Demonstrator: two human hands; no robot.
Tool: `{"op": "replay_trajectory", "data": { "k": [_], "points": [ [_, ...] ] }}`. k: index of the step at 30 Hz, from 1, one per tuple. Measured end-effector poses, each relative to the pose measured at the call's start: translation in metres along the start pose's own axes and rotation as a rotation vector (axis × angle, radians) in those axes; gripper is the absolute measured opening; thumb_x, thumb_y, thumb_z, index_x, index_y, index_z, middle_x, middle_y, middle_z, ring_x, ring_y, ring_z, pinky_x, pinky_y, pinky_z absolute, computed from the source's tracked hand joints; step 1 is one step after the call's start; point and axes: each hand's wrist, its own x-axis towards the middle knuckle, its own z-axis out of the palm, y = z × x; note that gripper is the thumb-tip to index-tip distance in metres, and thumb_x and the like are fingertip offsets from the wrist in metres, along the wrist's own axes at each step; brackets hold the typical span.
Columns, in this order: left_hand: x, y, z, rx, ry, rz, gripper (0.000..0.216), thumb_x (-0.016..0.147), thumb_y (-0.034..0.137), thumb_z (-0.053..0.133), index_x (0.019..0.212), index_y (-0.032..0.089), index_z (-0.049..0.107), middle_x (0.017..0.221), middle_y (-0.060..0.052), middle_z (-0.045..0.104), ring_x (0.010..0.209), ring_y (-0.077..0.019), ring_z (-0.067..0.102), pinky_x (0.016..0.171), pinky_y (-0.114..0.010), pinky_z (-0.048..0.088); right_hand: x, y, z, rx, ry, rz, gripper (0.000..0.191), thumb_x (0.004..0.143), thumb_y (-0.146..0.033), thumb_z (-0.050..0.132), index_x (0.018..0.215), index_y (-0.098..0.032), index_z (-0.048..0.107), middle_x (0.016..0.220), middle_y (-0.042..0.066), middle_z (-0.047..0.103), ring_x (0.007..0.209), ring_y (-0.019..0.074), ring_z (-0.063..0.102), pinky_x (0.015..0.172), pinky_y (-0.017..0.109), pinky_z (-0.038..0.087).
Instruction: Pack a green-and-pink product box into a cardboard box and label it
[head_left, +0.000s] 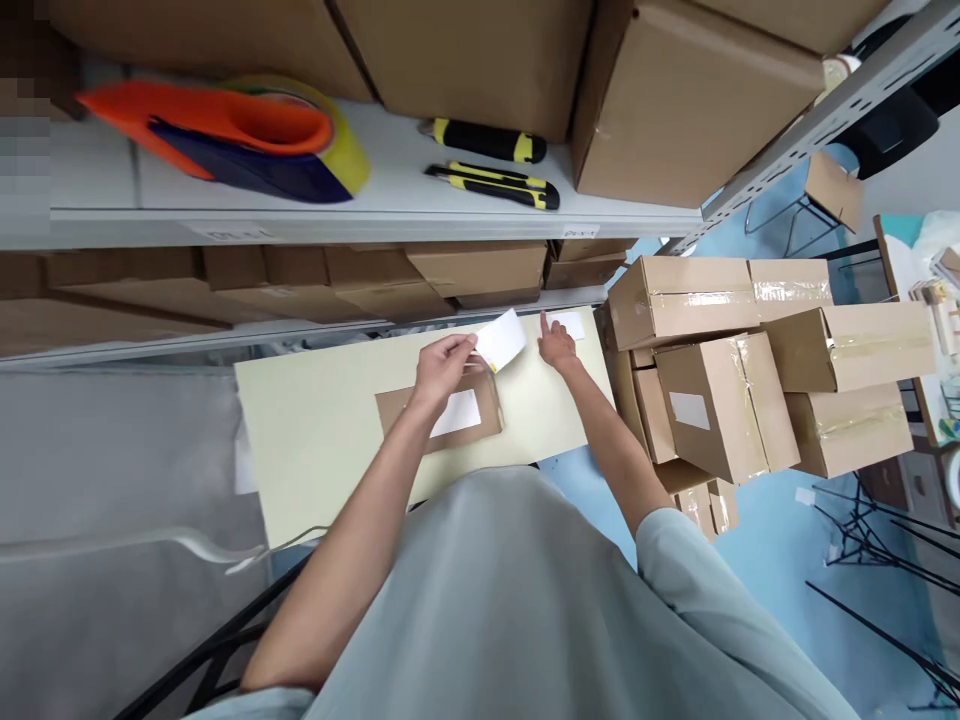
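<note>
Pinching label (501, 341) in left hand (442, 365), above box (442, 412)

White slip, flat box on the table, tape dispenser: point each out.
white slip (501, 340): head view, middle of the sheet pinched by the left hand (442, 365).
flat box (401, 408): head view, bare cardboard left of its label.
tape dispenser (247, 125): head view, orange body.

The one camera sits on my head, looking steeply down past my chest at the bench (315, 440) near below, with the shelf (390, 205) close before me.
</note>
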Motion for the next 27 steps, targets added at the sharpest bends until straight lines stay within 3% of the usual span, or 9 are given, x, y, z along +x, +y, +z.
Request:
{"op": "replay_trajectory", "data": {
  "k": [2,4,6,8,10,13,17,20,27],
  "points": [
    [-0.030,0.002,-0.029,-0.096,-0.006,-0.006,0.050,0.076,0.059,0.089,0.099,0.017,0.078,0.085,-0.006,0.079,0.077,-0.0203,0.079,0.077,-0.034,0.071,-0.022,-0.010,-0.006,0.251,0.032,0.014,0.062,0.117,-0.038,0.050,0.170,-0.007,0.050,0.164,0.029,0.060,0.151,0.0359,0.058,0.124,0.047,0.046],
    [-0.058,0.000,-0.058,-0.141,0.007,-0.035,0.058,0.067,0.064,0.095,0.097,0.017,0.079,0.082,-0.005,0.079,0.072,-0.0189,0.077,0.076,-0.034,0.071,-0.053,-0.022,-0.007,0.601,-0.007,-0.059,0.069,0.117,-0.063,0.045,0.151,-0.008,0.069,0.146,0.025,0.075,0.137,0.0325,0.070,0.116,0.043,0.054],
    [-0.080,-0.004,-0.082,-0.144,0.002,-0.048,0.063,0.061,0.069,0.098,0.092,0.017,0.080,0.080,-0.006,0.079,0.070,-0.0191,0.076,0.074,-0.035,0.071,-0.092,-0.037,-0.003,0.932,-0.161,-0.172,0.085,0.107,-0.085,0.044,0.134,-0.012,0.079,0.129,0.019,0.083,0.121,0.0299,0.078,0.105,0.041,0.062],
    [-0.096,-0.009,-0.103,-0.121,-0.017,-0.042,0.066,0.057,0.073,0.100,0.087,0.017,0.080,0.079,-0.007,0.078,0.070,-0.0198,0.075,0.072,-0.035,0.071,-0.132,-0.053,0.005,1.068,-0.244,-0.248,0.086,0.090,-0.095,0.064,0.117,-0.016,0.085,0.111,0.013,0.086,0.105,0.0285,0.081,0.092,0.039,0.066],
    [-0.107,-0.014,-0.119,-0.102,-0.023,-0.025,0.066,0.055,0.075,0.100,0.083,0.018,0.080,0.076,-0.006,0.077,0.069,-0.0195,0.073,0.070,-0.034,0.069,-0.166,-0.071,0.015,1.070,-0.244,-0.267,0.078,0.073,-0.089,0.085,0.103,-0.018,0.086,0.098,0.008,0.085,0.092,0.0264,0.080,0.080,0.037,0.067],
    [-0.117,-0.019,-0.139,-0.100,0.020,0.003,0.066,0.055,0.077,0.099,0.080,0.019,0.080,0.071,-0.004,0.074,0.065,-0.0183,0.068,0.068,-0.034,0.067,-0.200,-0.096,0.029,1.028,-0.201,-0.230,0.067,0.063,-0.081,0.096,0.089,-0.020,0.086,0.086,0.004,0.081,0.080,0.0239,0.076,0.073,0.037,0.068],
    [-0.132,-0.018,-0.162,-0.148,0.082,0.038,0.068,0.065,0.082,0.091,0.087,0.019,0.083,0.079,-0.008,0.078,0.069,-0.0195,0.069,0.067,-0.033,0.064,-0.220,-0.124,0.033,1.021,-0.079,-0.187,0.062,0.065,-0.078,0.095,0.088,-0.021,0.086,0.087,0.003,0.081,0.081,0.0238,0.075,0.071,0.039,0.071],
    [-0.149,-0.014,-0.176,-0.184,0.011,0.043,0.072,0.072,0.087,0.084,0.096,0.019,0.086,0.093,-0.013,0.083,0.079,-0.0233,0.075,0.071,-0.034,0.063,-0.229,-0.141,0.027,1.043,0.029,-0.183,0.061,0.069,-0.076,0.093,0.091,-0.020,0.085,0.090,0.004,0.082,0.085,0.0239,0.075,0.070,0.038,0.071],
    [-0.180,-0.016,-0.195,-0.125,-0.006,0.109,0.046,0.075,0.067,0.087,0.083,0.022,0.084,0.094,-0.012,0.086,0.081,-0.0238,0.074,0.073,-0.034,0.061,-0.253,-0.172,0.022,1.030,0.112,-0.215,0.057,0.074,-0.071,0.092,0.091,-0.017,0.084,0.091,0.005,0.081,0.084,0.0220,0.072,0.069,0.036,0.070]
  ]
}}
